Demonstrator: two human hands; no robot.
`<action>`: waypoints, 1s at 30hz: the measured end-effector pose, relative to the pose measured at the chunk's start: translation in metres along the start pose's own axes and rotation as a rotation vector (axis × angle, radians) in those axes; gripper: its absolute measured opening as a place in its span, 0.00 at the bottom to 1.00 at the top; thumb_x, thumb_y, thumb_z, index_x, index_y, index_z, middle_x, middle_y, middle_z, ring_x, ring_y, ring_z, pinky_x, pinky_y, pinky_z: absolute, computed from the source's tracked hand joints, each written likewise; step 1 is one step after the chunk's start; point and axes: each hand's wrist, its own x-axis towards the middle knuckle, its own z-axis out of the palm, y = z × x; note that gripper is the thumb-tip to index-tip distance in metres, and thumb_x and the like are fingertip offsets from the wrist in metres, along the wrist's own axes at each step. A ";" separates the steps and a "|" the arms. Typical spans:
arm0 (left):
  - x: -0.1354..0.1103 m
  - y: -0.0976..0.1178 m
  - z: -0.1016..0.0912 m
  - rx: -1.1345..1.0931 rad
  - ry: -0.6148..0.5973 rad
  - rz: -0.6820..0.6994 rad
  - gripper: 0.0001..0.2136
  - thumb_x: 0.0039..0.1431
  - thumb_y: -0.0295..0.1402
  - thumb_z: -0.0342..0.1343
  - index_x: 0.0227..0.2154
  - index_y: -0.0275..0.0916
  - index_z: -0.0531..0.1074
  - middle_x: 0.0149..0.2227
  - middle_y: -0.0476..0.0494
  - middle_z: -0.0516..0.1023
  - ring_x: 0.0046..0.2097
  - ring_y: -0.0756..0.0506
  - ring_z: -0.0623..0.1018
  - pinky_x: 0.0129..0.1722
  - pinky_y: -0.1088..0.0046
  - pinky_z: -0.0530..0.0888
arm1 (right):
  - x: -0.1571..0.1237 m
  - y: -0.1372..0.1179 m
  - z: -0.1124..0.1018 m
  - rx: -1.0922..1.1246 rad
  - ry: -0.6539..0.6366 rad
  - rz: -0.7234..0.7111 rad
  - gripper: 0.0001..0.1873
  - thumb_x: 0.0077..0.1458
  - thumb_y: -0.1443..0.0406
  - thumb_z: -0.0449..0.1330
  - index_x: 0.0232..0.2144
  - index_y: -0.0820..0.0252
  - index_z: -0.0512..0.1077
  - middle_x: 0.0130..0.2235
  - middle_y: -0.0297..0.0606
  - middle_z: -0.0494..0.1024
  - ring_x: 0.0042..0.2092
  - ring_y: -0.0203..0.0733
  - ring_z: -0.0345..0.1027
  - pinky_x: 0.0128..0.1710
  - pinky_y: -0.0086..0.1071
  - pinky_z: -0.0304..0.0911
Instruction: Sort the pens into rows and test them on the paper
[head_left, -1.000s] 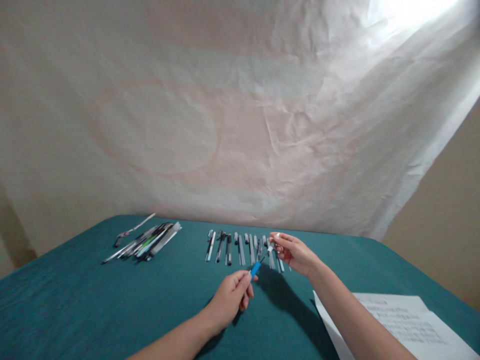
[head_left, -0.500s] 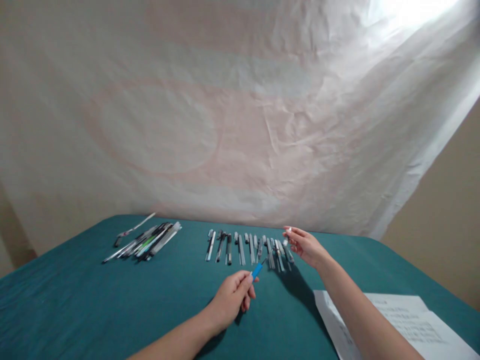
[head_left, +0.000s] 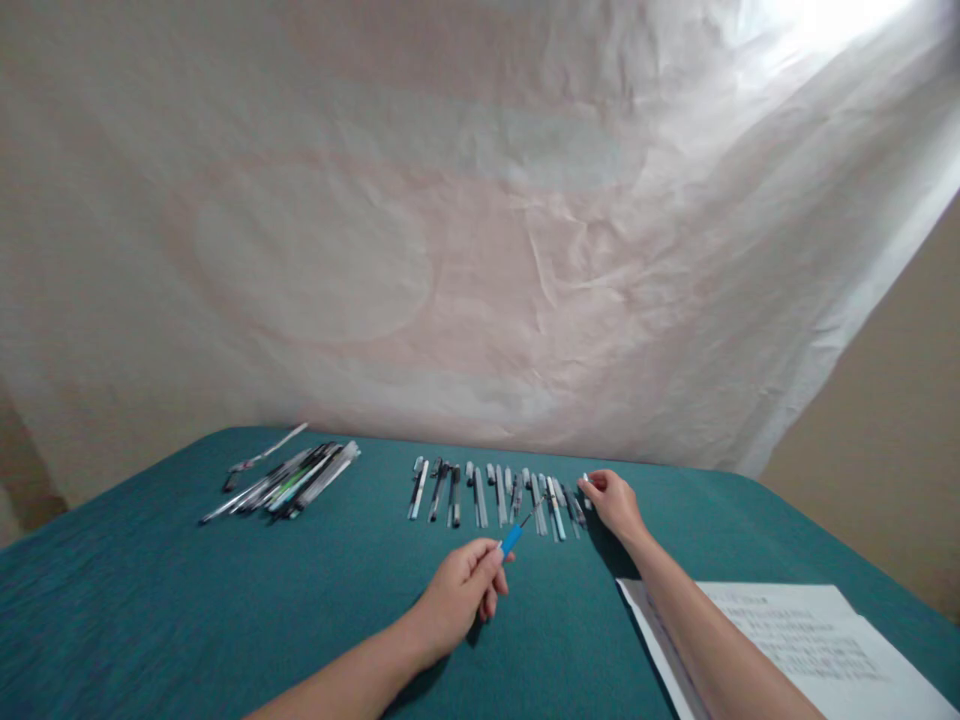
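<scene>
My left hand [head_left: 469, 590] is closed around a blue pen [head_left: 511, 540], whose thin uncapped tip points up and to the right, above the table. At the right end of the row of pens, my right hand [head_left: 611, 500] is low over the cloth, fingertips pinched on a small pale piece that looks like a pen cap [head_left: 587, 500]. Its exact shape is partly hidden by the fingers. Just left of those fingers lies a row of several pens [head_left: 481, 498], mostly clear or black, with loose caps beside many of them.
On the left of the green-covered table [head_left: 225, 600] lies a heap of pens [head_left: 300, 480], with a slim white-and-dark item [head_left: 266, 452] behind it. Printed paper sheets [head_left: 795, 630] lie at the right front, under my right forearm. A pale sheet [head_left: 480, 250] hangs behind the table.
My right hand has come down to the table at the right end of the row, with the small pale piece. My left hand holds the blue pen nearly still.
</scene>
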 end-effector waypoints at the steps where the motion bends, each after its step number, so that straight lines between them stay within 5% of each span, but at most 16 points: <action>1: 0.000 0.000 0.000 0.002 0.000 -0.003 0.19 0.55 0.47 0.44 0.35 0.34 0.66 0.24 0.51 0.68 0.19 0.56 0.65 0.19 0.80 0.59 | 0.000 0.000 0.001 -0.035 0.000 -0.013 0.15 0.43 0.58 0.59 0.32 0.63 0.71 0.33 0.45 0.76 0.36 0.45 0.70 0.36 0.32 0.59; 18: 0.001 -0.001 0.000 -0.011 -0.008 0.003 0.19 0.55 0.46 0.44 0.36 0.34 0.66 0.24 0.51 0.68 0.20 0.56 0.65 0.19 0.81 0.60 | 0.001 -0.006 -0.005 -0.359 -0.213 -0.035 0.12 0.44 0.62 0.58 0.31 0.63 0.73 0.32 0.43 0.77 0.35 0.43 0.71 0.31 0.28 0.58; 30: 0.001 -0.001 0.000 -0.012 -0.006 0.010 0.17 0.56 0.45 0.43 0.35 0.34 0.65 0.24 0.51 0.67 0.19 0.56 0.64 0.18 0.81 0.59 | -0.011 -0.035 -0.017 -0.191 -0.228 -0.041 0.12 0.48 0.60 0.55 0.28 0.64 0.72 0.30 0.45 0.76 0.33 0.42 0.68 0.30 0.29 0.57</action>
